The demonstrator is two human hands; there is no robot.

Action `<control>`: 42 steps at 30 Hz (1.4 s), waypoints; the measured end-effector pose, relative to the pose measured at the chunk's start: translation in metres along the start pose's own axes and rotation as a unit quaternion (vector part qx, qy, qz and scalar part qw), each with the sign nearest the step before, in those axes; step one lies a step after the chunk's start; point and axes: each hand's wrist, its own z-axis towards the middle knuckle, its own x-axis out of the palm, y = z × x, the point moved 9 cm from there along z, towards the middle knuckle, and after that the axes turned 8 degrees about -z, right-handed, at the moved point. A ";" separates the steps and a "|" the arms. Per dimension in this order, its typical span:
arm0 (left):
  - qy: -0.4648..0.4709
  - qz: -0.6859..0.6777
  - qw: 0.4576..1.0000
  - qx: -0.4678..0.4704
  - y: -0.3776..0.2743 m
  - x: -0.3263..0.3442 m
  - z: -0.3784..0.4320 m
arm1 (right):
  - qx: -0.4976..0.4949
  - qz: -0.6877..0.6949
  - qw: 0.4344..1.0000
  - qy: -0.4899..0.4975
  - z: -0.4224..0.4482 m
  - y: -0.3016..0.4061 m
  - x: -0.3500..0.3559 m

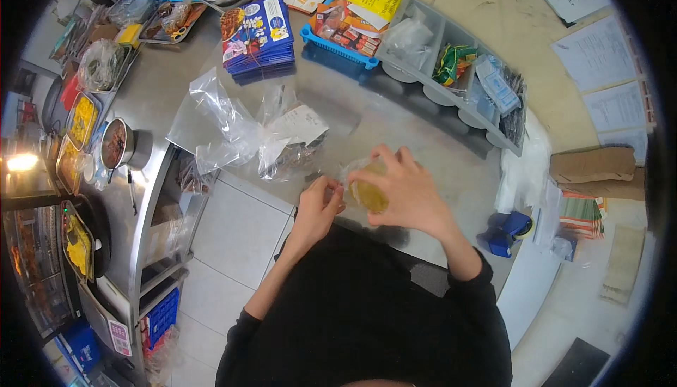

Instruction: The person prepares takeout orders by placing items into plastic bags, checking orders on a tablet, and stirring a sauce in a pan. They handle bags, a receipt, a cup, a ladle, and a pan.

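Observation:
My right hand [407, 189] is curled around a clear plastic bag with yellow-green contents [373, 192], held above the steel counter near its front edge. Just left of the bag is my left hand [319, 204], its thumb and fingertips pinched together beside the bag's edge; whether they grip the plastic cannot be made out. Further left on the counter lie a crumpled clear plastic bag [227, 128] and another clear bag with a white paper slip [301, 125] on it. What that second bag holds is unclear.
Behind stand a stack of blue printed leaflets [259, 38], a blue basket [338, 47] of packets and a grey divided bin [433, 77]. A blue tape dispenser [505, 233] is at the right. On the left counter sits a metal bowl [117, 143] of dark food.

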 end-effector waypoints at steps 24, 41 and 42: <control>0.084 -0.148 0.985 0.032 -0.010 0.040 0.001 | 0.326 0.564 0.735 -0.185 -0.094 -0.120 0.134; 0.242 0.038 0.966 0.089 -0.078 0.074 -0.014 | -0.060 -0.100 0.989 0.093 -0.075 -0.049 0.026; 0.239 0.038 0.966 0.090 -0.082 0.070 -0.013 | -0.062 -0.102 0.989 0.093 -0.076 -0.048 0.018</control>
